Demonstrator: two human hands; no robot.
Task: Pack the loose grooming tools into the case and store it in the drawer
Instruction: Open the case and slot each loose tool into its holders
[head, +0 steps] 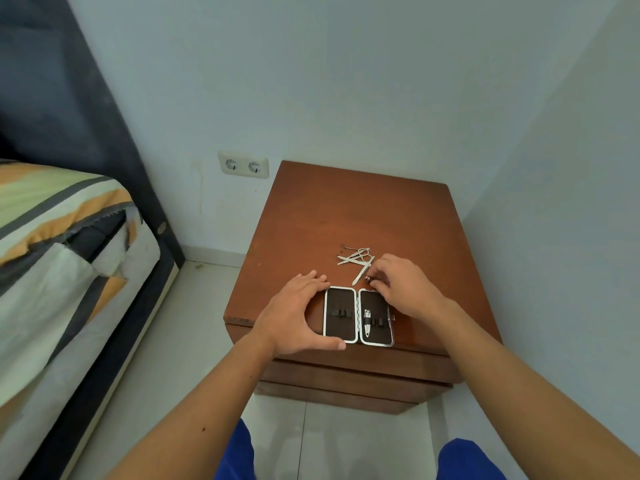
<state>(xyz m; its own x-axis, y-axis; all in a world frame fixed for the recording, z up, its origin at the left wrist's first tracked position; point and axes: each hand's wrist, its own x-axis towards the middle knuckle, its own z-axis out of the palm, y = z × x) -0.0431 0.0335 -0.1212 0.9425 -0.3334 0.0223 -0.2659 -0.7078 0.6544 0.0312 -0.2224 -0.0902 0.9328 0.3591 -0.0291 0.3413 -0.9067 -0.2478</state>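
Note:
An open grooming case (358, 317) with a silver rim and dark lining lies flat near the front edge of the brown nightstand (346, 216). A nail clipper (367, 325) sits under the elastic strap in its right half. Several loose metal tools (358, 258), small scissors among them, lie just behind the case. My left hand (298, 313) rests against the case's left side, fingers straight along the far corner and thumb at the near corner. My right hand (401, 289) hovers over the case's far right corner and pinches a small dark tool (369, 279) at its fingertips.
The nightstand has drawer fronts (353, 379) below its top, shut. A bed with a striped cover (59, 258) stands at the left with a dark headboard. A double wall socket (243, 165) is behind. White walls close in at the back and right.

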